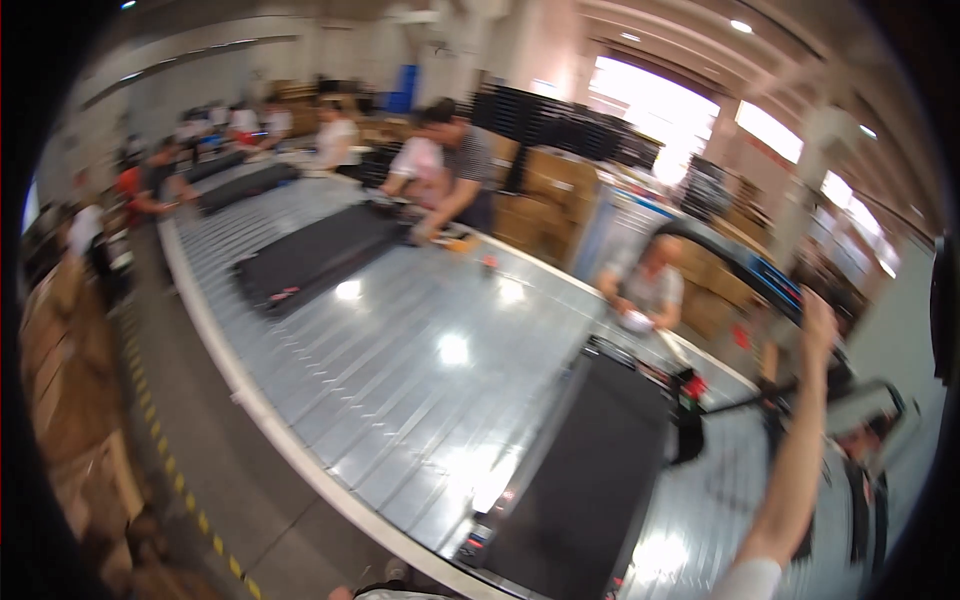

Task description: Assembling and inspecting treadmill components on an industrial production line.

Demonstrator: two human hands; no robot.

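Observation:
My right arm rises from the lower right, and my right hand [816, 318] is up at the end of a black curved bar [735, 262] with a blue stripe. The fingers look curled around the bar, though the picture is blurred. Below it a long black treadmill deck [590, 480] lies on the shiny metal conveyor [400, 350]. A small red part [694, 385] sits at the deck's far end. A grey panel [862, 405] hangs just right of my forearm. My left hand is not in view.
A second black deck [312, 255] lies farther up the line, with more behind it. A worker [650, 285] stands across the conveyor, and others [455, 165] bend over it farther back. Cardboard boxes [60, 380] line the left aisle beside a yellow dashed floor line [170, 470].

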